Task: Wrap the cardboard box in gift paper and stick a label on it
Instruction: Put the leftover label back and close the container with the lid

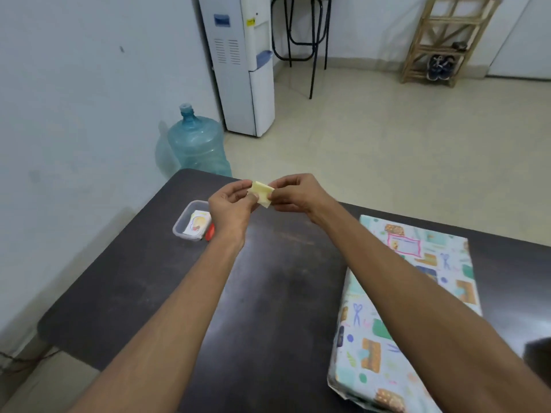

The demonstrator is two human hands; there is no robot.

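While both arms reach out over the dark table (143, 281), the left hand (231, 210) and right hand (293, 195) together pinch a small yellow paper (262, 192).

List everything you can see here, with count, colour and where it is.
wrapped box: one, pale patterned paper, table right
label: one, pink-edged, on the box's far end
table: one, dark brown
plastic tub: one, clear, table far left, holds printed paper
red item: one, beside the tub
water bottle: one, blue, on the floor
water dispenser: one, white, by the wall
wooden rack: one, far right
yellow slip: one, pinched by both hands
left hand: holding the slip
right hand: holding the slip
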